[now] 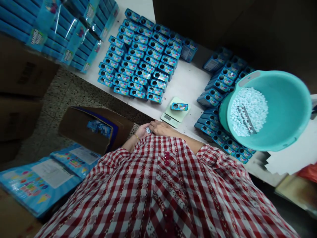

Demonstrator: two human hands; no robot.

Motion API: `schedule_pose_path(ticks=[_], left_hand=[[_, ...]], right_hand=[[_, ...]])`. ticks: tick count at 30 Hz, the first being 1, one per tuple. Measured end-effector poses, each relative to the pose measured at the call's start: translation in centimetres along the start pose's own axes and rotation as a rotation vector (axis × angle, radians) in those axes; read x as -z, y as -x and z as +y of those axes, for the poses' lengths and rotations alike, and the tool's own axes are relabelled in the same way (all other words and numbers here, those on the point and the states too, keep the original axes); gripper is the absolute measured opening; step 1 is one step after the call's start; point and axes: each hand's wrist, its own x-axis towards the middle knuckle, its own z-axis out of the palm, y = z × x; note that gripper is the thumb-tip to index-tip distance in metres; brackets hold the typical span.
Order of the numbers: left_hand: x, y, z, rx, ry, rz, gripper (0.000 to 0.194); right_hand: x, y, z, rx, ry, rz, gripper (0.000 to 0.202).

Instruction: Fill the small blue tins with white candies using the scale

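My left hand (141,132), with a gold bangle at the wrist, is curled around a few small pale blue candies (148,130). Against it, close to my body, rests my right hand (159,128), its fingers bent together at the candies; what they pinch is hidden. Just beyond my hands a pale green kitchen scale (182,116) sits at the table edge. One blue candy box (179,106) with a round hole in its top stands on the scale. To the right, a turquoise tub (284,109) holds many pale blue candies (260,102) and a clear strip-like piece.
Rows of blue boxes (141,62) with holes stand on the white table (184,79). More boxes (213,96) crowd beside the tub. Wrapped box packs (66,36) are stacked at the back left. An open carton (74,129) and blue printed packages (44,181) lie left.
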Motion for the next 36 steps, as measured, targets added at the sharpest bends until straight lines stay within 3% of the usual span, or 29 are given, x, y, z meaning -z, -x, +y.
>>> schedule_pose_path(ticks=[3,8,13,17,21,25,36], left_hand=[[-1.2,0.4,0.5,0.018,-0.009,0.077,0.029],[-4.7,0.4,1.5,-0.001,0.045,-0.067,0.031],[-8.1,-1.2,2.0,-0.080,0.073,-0.156,0.027],[-9.5,-2.1,2.2,-0.093,0.069,-0.178,0.025],[-8.9,-2.2,2.4,-0.096,0.060,-0.167,0.025],[-7.4,-1.7,2.6,-0.103,0.078,-0.115,0.028],[-4.2,0.2,2.6,-0.186,0.154,-0.070,0.029]], right_hand=[[-0.2,0.4,0.4,-0.004,-0.064,0.064,0.024],[0.0,1.8,2.0,-0.139,-0.134,0.265,0.027],[0.8,3.5,5.4,-0.228,-0.260,0.521,0.018],[1.3,4.8,8.0,-0.317,-0.354,0.682,0.017],[1.3,5.1,9.7,-0.413,-0.290,0.656,0.018],[1.5,5.4,9.8,-0.426,-0.262,0.652,0.020],[3.0,9.1,9.0,-0.542,-0.266,1.031,0.018]])
